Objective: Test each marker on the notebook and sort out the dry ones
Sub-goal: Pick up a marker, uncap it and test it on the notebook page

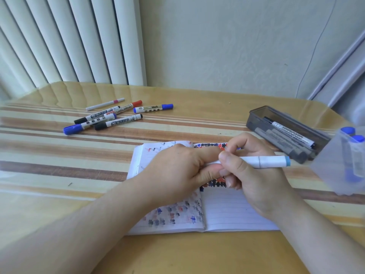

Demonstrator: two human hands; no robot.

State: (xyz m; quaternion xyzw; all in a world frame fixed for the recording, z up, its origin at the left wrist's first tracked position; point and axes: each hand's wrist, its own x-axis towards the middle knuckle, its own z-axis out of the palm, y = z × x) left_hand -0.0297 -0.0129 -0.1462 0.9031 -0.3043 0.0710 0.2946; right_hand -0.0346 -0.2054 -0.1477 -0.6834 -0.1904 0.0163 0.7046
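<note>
An open lined notebook (233, 212) lies on the table in front of me, its pages covered with red, blue and black test marks. Both hands meet above it on a white marker with a light blue end cap (270, 161), held level. My left hand (177, 171) is closed around the marker's left end, which is hidden in the fingers. My right hand (254, 175) grips the barrel near its middle. Whether the hidden end is capped I cannot tell.
Several markers (110, 117) with black, blue and red caps lie loose at the far left of the striped table (59, 151). A dark grey tray (256, 117) with markers sits at the right. A clear container (333, 175) holding blue-capped markers stands at the right edge.
</note>
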